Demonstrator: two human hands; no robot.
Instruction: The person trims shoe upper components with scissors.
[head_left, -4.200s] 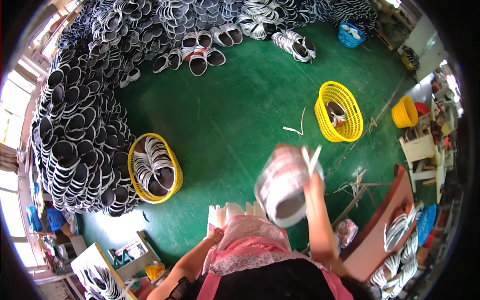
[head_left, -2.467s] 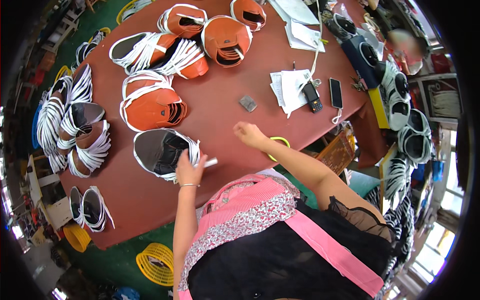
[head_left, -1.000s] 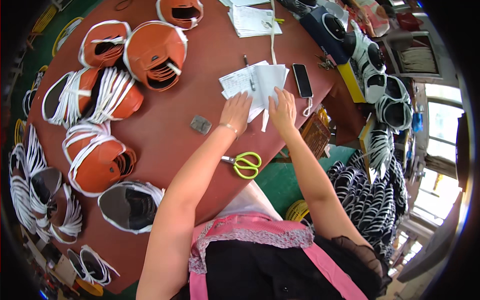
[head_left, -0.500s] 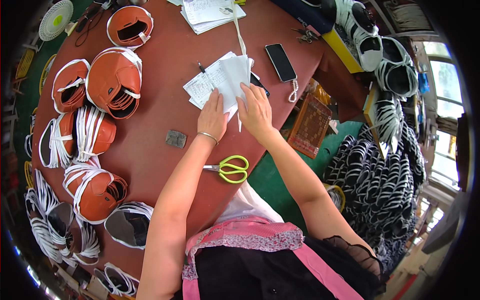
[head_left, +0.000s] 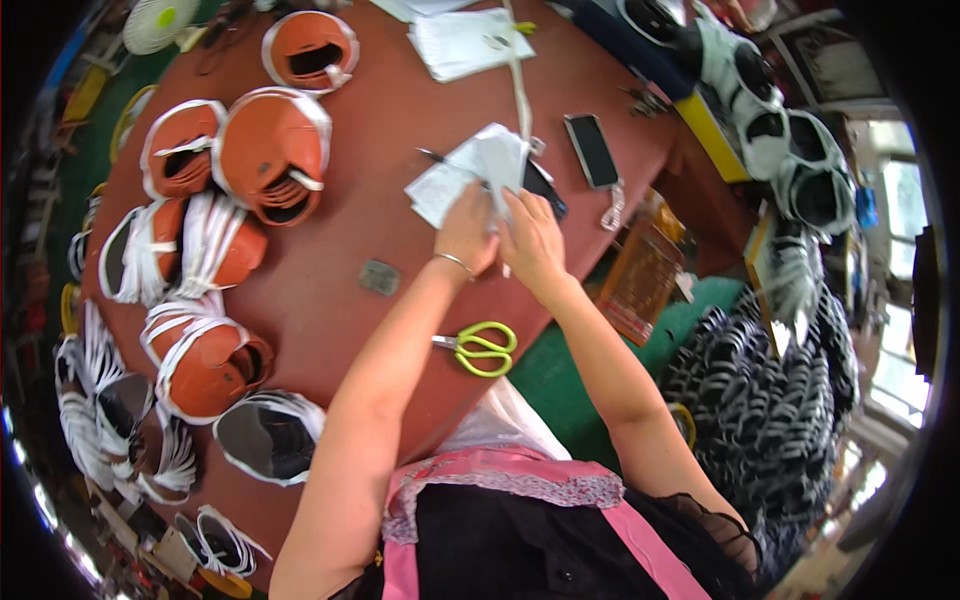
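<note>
Clock centred on the two hands. Loose white paper sheets [head_left: 448, 188], one folded to a narrow strip, lie on the red-brown smooth-topped worktop [head_left: 325, 285], right at 12 against the fingers. Left hand [head_left: 467, 230], metal bangle at the wrist, has its fingers on the lower edge of the paper; right hand [head_left: 533, 238] sits close beside it, fingers along the folded part's right side. Both grips on or at the paper; blur and overlap, can't tell whether either is pinched closed or just pressing. Slim dark pen [head_left: 431, 155] at 10–11, by the sheets' upper edge. Dark handheld device [head_left: 546, 192] at 1–2, partly hidden by paper and right fingers. Black-screen phone [head_left: 592, 150] with beaded strap further out, same bearing. Scissors with lime-green loop handles [head_left: 486, 350] at 6, near the worktop edge. Small grey square block [head_left: 380, 277] at 8. Orange shoe-upper bundles tied with white strips [head_left: 270, 140] run from 8 to 10–11; black white-edged bundle [head_left: 268, 437] between 7 and 8. Second white paper stack [head_left: 460, 45] at 12, well beyond. Heap of black-and-white bundles [head_left: 760, 410] at 4, off the worktop.
</note>
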